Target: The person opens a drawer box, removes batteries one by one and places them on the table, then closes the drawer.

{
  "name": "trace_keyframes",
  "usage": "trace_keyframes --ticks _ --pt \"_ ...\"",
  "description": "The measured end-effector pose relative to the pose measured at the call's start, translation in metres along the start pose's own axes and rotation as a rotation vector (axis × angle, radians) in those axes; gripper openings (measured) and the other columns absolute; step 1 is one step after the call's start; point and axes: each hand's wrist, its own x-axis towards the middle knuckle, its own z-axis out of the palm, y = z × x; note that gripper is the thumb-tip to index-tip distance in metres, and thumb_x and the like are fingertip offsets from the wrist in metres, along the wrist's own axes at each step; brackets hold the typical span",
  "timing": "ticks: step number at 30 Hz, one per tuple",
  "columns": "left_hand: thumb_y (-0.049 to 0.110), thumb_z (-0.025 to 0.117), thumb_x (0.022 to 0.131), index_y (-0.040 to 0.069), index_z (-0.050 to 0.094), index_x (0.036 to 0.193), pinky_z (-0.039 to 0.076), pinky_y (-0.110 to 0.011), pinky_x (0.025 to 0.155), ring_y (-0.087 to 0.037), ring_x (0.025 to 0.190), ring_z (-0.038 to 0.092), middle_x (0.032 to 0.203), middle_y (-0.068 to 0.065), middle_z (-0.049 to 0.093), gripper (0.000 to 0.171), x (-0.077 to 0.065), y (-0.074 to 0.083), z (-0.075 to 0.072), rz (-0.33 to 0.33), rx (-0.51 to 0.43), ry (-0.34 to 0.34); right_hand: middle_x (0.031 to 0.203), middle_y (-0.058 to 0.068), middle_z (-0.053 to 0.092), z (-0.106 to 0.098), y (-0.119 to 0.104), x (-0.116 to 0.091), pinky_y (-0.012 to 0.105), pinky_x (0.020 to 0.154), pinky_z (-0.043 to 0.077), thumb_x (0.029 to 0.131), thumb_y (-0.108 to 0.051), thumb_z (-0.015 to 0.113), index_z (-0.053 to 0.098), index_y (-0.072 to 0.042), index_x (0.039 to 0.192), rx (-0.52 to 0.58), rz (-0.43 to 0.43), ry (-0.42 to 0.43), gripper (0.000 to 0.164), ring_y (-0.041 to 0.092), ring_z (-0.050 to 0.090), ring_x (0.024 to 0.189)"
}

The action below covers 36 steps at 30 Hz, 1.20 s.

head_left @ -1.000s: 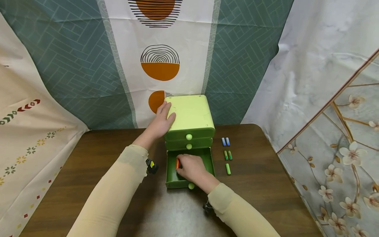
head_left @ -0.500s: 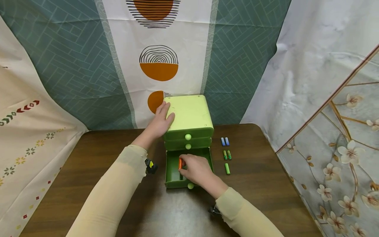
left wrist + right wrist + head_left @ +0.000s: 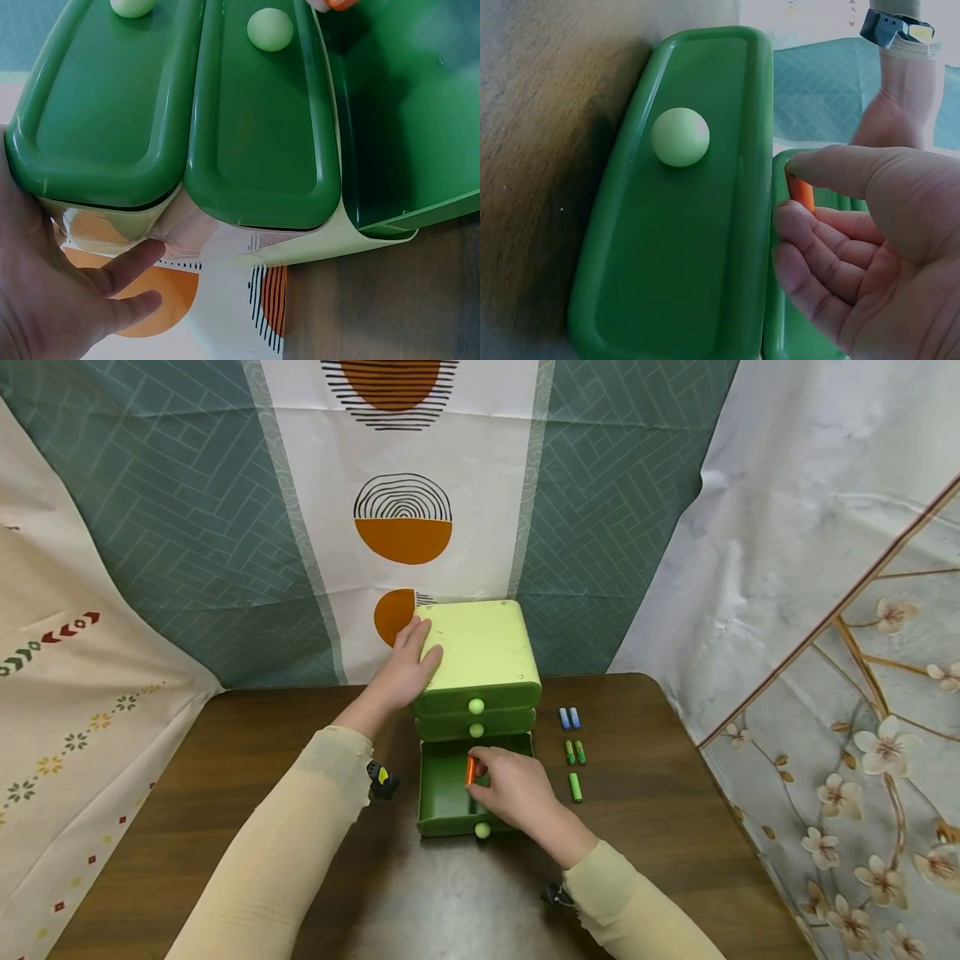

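Observation:
A small green drawer cabinet (image 3: pixel 480 643) with a pale top stands on the table, its bottom drawer (image 3: pixel 442 822) pulled out. My left hand (image 3: pixel 405 675) rests on the cabinet's left top edge, fingers spread; in the left wrist view the hand lies along its side. My right hand (image 3: pixel 517 785) pinches an orange battery (image 3: pixel 470 771) between thumb and fingers, over the open drawer. In the right wrist view the orange battery (image 3: pixel 801 193) shows its side past the thumb, beyond the drawer front (image 3: pixel 675 240) with its round knob (image 3: pixel 680 137).
Right of the cabinet lie two blue batteries (image 3: pixel 574 718), two green batteries (image 3: pixel 580 752) and one light green battery (image 3: pixel 575 787). Two upper drawers (image 3: pixel 442 725) are closed. Patterned cloths (image 3: pixel 622 527) hang behind the brown table (image 3: pixel 637 860) and at its sides.
My right hand has lifted the orange battery from the drawer's left part and moved it rightward. My left hand stays on the cabinet.

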Motion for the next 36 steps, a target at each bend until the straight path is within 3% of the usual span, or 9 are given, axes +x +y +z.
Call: trace_keyframes --ticks 15,25,36 --pt "0.053 0.033 0.118 0.017 0.011 0.18 0.017 -0.061 0.132 -0.034 0.169 0.009 0.185 -0.003 -0.005 0.075 0.0 0.001 0.0 -0.006 -0.021 -0.001 0.107 -0.005 0.078 0.001 0.011 -0.007 0.031 0.063 0.052 0.096 -0.029 0.09 0.075 -0.011 0.139 0.035 0.036 0.008 0.049 0.008 0.066 0.075" --pt "0.054 0.034 0.117 0.018 0.011 0.18 0.017 -0.061 0.132 -0.032 0.17 0.008 0.185 -0.002 -0.005 0.076 -0.001 0.001 0.0 -0.005 -0.031 -0.003 0.103 -0.007 0.077 -0.006 0.022 -0.015 0.029 0.055 0.046 0.095 -0.025 0.091 0.076 -0.01 0.137 0.052 0.069 0.032 0.047 0.005 0.056 0.064" --pt "0.053 0.034 0.118 0.017 0.01 0.18 0.017 -0.061 0.132 -0.034 0.169 0.008 0.185 -0.003 -0.006 0.076 0.0 0.002 0.0 -0.006 -0.033 -0.012 0.101 -0.005 0.078 -0.011 0.033 -0.02 0.03 0.057 0.048 0.094 -0.023 0.091 0.076 -0.008 0.136 0.058 0.08 0.063 0.048 0.006 0.062 0.068"
